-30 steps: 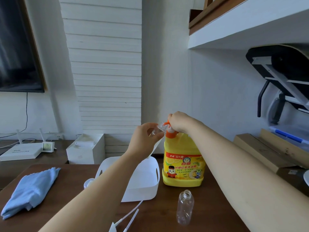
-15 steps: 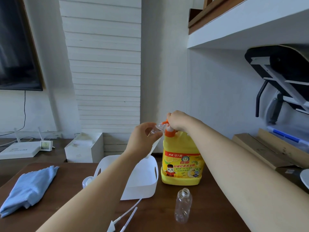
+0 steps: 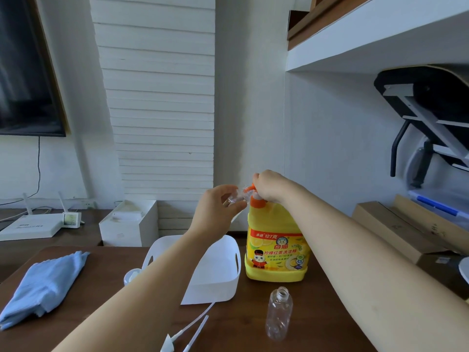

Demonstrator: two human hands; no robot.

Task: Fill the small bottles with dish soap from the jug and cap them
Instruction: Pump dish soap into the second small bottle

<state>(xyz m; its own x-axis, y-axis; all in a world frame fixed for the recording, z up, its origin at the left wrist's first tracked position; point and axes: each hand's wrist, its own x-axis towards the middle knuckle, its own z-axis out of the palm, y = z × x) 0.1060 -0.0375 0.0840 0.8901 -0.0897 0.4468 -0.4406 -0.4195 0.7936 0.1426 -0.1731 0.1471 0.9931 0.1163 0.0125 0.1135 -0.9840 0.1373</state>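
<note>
Up at the pump of the jug | small bottle tilted, mouth at the spout, pinched in left grip | right grip clenched over the pump head | risk imo: narrow mouth drifts off, soap drools onto table

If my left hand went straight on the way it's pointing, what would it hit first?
Probably the orange pump on the jug, right at the bottle your left hand holds; your right hand grips that pump just behind. Depth is unclear.
</note>
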